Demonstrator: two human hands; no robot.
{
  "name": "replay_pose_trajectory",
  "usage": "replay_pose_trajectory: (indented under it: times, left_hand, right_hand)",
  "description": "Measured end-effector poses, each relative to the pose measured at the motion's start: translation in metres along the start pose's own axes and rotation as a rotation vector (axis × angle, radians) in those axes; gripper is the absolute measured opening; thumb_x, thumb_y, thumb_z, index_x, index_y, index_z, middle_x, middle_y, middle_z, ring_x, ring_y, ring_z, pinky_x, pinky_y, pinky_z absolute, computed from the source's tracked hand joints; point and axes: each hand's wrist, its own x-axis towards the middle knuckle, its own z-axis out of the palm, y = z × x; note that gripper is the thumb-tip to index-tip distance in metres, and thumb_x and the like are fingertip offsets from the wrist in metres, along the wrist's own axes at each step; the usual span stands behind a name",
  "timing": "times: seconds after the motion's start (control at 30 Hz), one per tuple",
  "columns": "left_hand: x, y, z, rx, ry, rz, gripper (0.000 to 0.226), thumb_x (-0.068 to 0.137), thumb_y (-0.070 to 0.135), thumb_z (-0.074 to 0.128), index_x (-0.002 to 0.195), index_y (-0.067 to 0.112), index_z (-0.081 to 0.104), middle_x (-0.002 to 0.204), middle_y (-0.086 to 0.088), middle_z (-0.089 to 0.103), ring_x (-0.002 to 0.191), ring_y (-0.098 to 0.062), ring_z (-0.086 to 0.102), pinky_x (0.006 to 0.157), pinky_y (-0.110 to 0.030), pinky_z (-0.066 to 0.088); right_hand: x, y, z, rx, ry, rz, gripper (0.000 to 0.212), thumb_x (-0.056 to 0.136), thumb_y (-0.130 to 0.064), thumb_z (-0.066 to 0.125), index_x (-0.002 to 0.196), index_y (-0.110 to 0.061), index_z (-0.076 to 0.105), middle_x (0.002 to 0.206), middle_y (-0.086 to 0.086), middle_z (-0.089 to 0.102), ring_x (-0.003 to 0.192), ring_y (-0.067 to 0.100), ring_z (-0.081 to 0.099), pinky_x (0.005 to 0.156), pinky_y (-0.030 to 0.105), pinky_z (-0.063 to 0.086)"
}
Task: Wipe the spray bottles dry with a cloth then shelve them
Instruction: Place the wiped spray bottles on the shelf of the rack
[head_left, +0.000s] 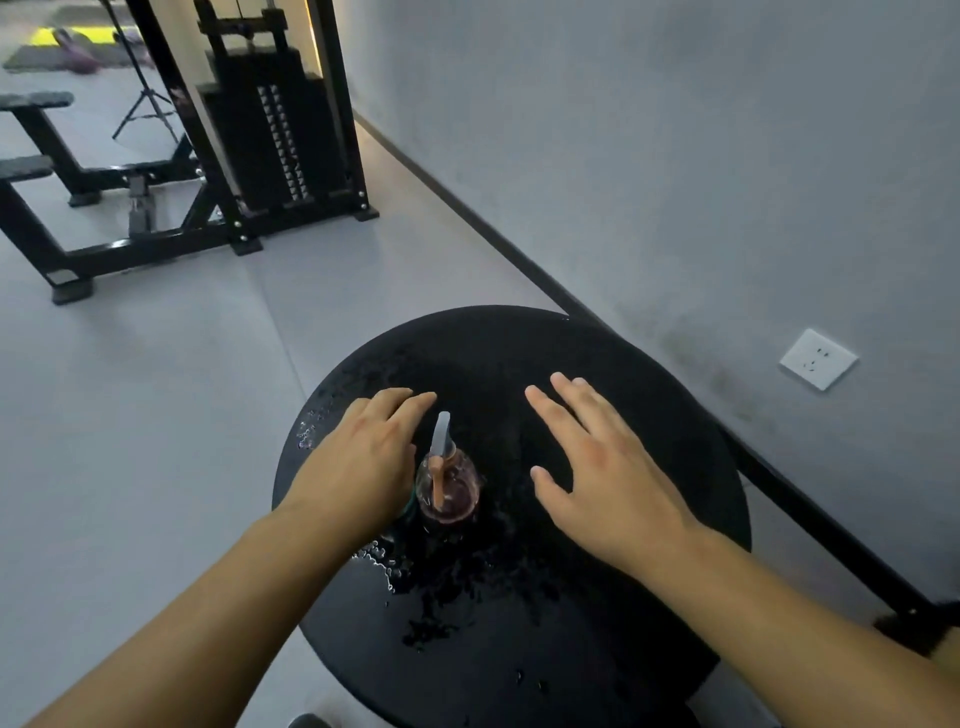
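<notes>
Both hands are out over the round black table (649, 395), and there is water beaded all over its top. One spray bottle (451, 491) stands upright near the left edge, a little in from the rim, clear body with a purplish tint, orange trigger, pale nozzle pointing to the far side. The left hand (363, 457) hangs just beside it on its left, fingers loosely bent, gripping nothing; whether the palm touches the bottle I cannot tell. The right hand (597, 467) is spread flat over the middle of the table, fingers straight and apart, holding nothing, clear of the bottle. Behind, a black weight machine (280, 114) stands by the grey wall (675, 156), which carries a white socket (818, 358).
</notes>
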Motion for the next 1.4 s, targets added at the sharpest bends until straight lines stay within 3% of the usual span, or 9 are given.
replay_pose_trajectory:
  times: [0.33,0.5,0.6,0.7,0.9,1.07,1.2,1.33,1.4]
  left_hand:
    - [0.019,-0.006,0.025,-0.027,-0.05,0.063,0.065,0.098,0.009,0.067,0.155,0.035,0.051,0.14,-0.001,0.059,0.124,-0.028,0.056,0.103,-0.038,0.048]
    - [0.017,-0.002,0.035,-0.076,-0.093,0.047,0.055,0.102,0.03,0.068,0.154,0.038,0.05,0.134,0.001,0.062,0.12,-0.023,0.061,0.096,-0.031,0.047]
    - [0.01,0.002,0.043,-0.124,-0.124,0.012,0.055,0.105,0.037,0.062,0.157,0.037,0.044,0.138,0.001,0.06,0.118,-0.025,0.064,0.089,-0.035,0.051]
    - [0.005,0.004,0.055,-0.193,-0.108,-0.013,0.052,0.107,0.035,0.059,0.157,0.035,0.042,0.141,-0.001,0.061,0.118,-0.025,0.066,0.091,-0.037,0.052]
    - [0.002,0.012,0.07,-0.33,-0.002,-0.104,0.039,0.105,0.016,0.058,0.14,0.034,0.054,0.12,0.001,0.069,0.099,-0.02,0.065,0.082,-0.036,0.051]
    - [0.003,0.016,0.062,-0.341,0.037,-0.05,0.047,0.106,0.014,0.058,0.147,0.034,0.055,0.121,0.004,0.068,0.095,-0.012,0.062,0.077,-0.027,0.045]
    - [0.003,0.021,0.047,-0.348,0.082,-0.019,0.051,0.107,0.013,0.056,0.151,0.038,0.053,0.125,0.004,0.069,0.098,-0.014,0.066,0.08,-0.031,0.053]
    - [-0.002,0.032,0.026,-0.347,0.129,-0.009,0.051,0.108,0.015,0.055,0.151,0.04,0.053,0.115,0.009,0.067,0.085,-0.004,0.06,0.072,-0.008,0.039]
    - [-0.008,0.042,0.013,-0.339,0.138,0.002,0.051,0.108,0.014,0.055,0.151,0.041,0.054,0.111,0.01,0.068,0.081,0.0,0.059,0.07,-0.005,0.039]
  right_hand:
    - [0.005,0.01,0.002,0.144,-0.02,0.103,0.078,0.097,-0.042,0.057,0.156,-0.046,0.007,0.164,-0.02,-0.004,0.151,0.002,-0.009,0.122,0.035,0.016]
    - [0.004,0.011,0.002,0.151,-0.024,0.101,0.078,0.097,-0.041,0.057,0.156,-0.045,0.006,0.164,-0.021,-0.005,0.151,0.001,-0.009,0.121,0.034,0.016]
    - [0.003,0.011,0.002,0.147,-0.032,0.097,0.078,0.098,-0.041,0.056,0.156,-0.046,0.006,0.164,-0.021,-0.006,0.15,0.001,-0.01,0.119,0.031,0.014]
    - [0.002,0.012,0.002,0.143,-0.038,0.094,0.077,0.098,-0.041,0.056,0.156,-0.046,0.005,0.164,-0.021,-0.007,0.15,0.001,-0.011,0.117,0.029,0.011]
    - [-0.001,0.015,0.003,0.132,-0.048,0.094,0.077,0.098,-0.041,0.055,0.157,-0.044,0.005,0.165,-0.019,-0.007,0.151,0.003,-0.012,0.12,0.032,0.012]
    - [-0.004,0.018,0.0,0.127,-0.04,0.089,0.077,0.098,-0.041,0.055,0.157,-0.043,0.006,0.165,-0.017,-0.006,0.151,0.004,-0.01,0.12,0.032,0.013]
    - [-0.011,0.019,-0.006,0.121,-0.03,0.09,0.076,0.098,-0.041,0.054,0.157,-0.043,0.006,0.165,-0.017,-0.005,0.151,0.004,-0.01,0.119,0.029,0.01]
    - [-0.022,0.021,-0.017,0.118,-0.01,0.101,0.076,0.098,-0.041,0.055,0.157,-0.042,0.008,0.165,-0.016,-0.005,0.152,0.004,-0.009,0.12,0.031,0.011]
    - [-0.03,0.021,-0.027,0.121,-0.002,0.117,0.076,0.098,-0.041,0.055,0.157,-0.043,0.007,0.165,-0.017,-0.006,0.151,0.004,-0.01,0.121,0.032,0.012]
